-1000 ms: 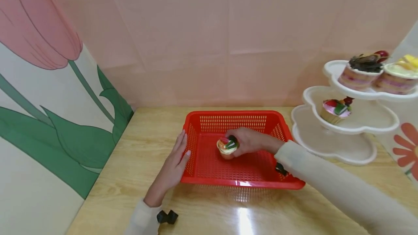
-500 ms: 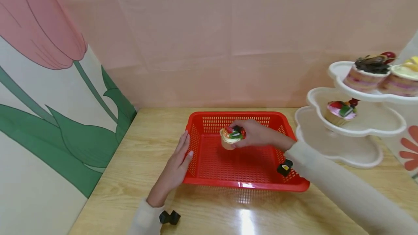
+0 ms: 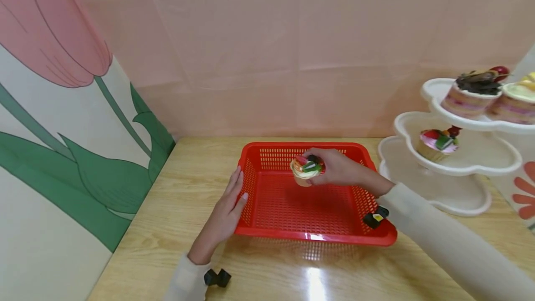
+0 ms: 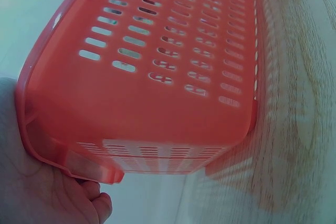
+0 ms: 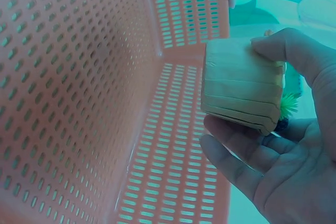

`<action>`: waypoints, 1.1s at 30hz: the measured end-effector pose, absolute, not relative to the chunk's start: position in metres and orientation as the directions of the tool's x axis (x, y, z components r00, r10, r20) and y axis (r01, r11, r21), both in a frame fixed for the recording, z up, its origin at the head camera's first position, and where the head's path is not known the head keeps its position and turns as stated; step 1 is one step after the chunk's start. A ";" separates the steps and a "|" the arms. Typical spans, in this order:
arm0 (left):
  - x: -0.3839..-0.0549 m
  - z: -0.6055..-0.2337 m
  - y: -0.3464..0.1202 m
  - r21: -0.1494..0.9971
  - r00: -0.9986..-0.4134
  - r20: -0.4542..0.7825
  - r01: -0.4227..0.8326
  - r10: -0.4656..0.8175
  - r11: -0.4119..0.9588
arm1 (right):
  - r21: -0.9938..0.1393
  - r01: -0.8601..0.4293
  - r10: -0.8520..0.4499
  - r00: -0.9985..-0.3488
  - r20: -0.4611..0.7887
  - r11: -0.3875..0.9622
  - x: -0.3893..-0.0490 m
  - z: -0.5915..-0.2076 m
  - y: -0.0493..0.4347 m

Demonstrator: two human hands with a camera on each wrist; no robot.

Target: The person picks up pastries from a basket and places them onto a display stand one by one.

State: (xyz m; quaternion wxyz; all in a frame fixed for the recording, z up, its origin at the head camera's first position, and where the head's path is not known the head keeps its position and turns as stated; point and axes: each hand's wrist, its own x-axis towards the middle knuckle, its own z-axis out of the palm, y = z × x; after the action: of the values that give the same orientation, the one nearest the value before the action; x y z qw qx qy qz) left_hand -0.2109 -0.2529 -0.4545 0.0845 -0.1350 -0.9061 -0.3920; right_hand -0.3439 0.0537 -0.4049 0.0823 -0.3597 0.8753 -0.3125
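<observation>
My right hand grips a toy cupcake above the floor of a red plastic basket. The cupcake has pale cream, with red, orange and green fruit pieces on top. In the right wrist view, its pleated tan cup sits between thumb and fingers, tipped sideways in that picture. My left hand holds the basket's left rim, its thumb over the edge. In the left wrist view, fingertips curl beneath the rim; the rest of that hand is partly out of frame.
At the right stands a white tiered stand with scalloped plates. Its top tier bears a chocolate-topped cup cake and a yellow-topped one; a pink cupcake sits on the middle tier. A pink-covered wall closes the wooden table's back.
My right hand has lifted the cupcake from low in the basket and carried it slightly right and toward the back. The left hand keeps its place on the rim.
</observation>
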 end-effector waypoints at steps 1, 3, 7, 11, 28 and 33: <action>-0.211 -0.454 -0.253 0.687 -0.949 0.259 0.311 0.178 0.657 | -0.613 -0.576 -0.680 -0.729 0.084 0.542 -0.342 -0.404 0.055; -0.211 -0.454 -0.253 0.683 -0.949 0.259 0.311 0.178 0.661 | -0.621 -0.579 -0.680 -0.726 0.098 0.528 -0.338 -0.403 0.057; -0.211 -0.454 -0.253 0.682 -0.948 0.265 0.315 0.179 0.660 | -0.628 -0.593 -0.679 -0.721 0.136 0.505 -0.333 -0.402 0.061; -0.210 -0.455 -0.254 0.684 -0.948 0.263 0.315 0.180 0.658 | -0.643 -0.593 -0.671 -0.724 0.161 0.485 -0.327 -0.398 0.064; -0.210 -0.455 -0.252 0.684 -0.952 0.255 0.300 0.166 0.665 | -0.677 -0.589 -0.655 -0.727 0.206 0.441 -0.316 -0.362 0.086; -0.207 -0.453 -0.253 0.687 -0.954 0.247 0.296 0.170 0.663 | -0.664 -0.597 -0.653 -0.727 0.212 0.450 -0.310 -0.352 0.095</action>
State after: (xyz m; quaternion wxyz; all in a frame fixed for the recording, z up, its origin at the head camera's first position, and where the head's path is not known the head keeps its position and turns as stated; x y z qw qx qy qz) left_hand -0.2074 -0.2528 -0.4533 0.0811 -0.1282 -0.9083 -0.3899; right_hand -0.3098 0.0946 -0.3524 0.0370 -0.3673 0.8506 -0.3744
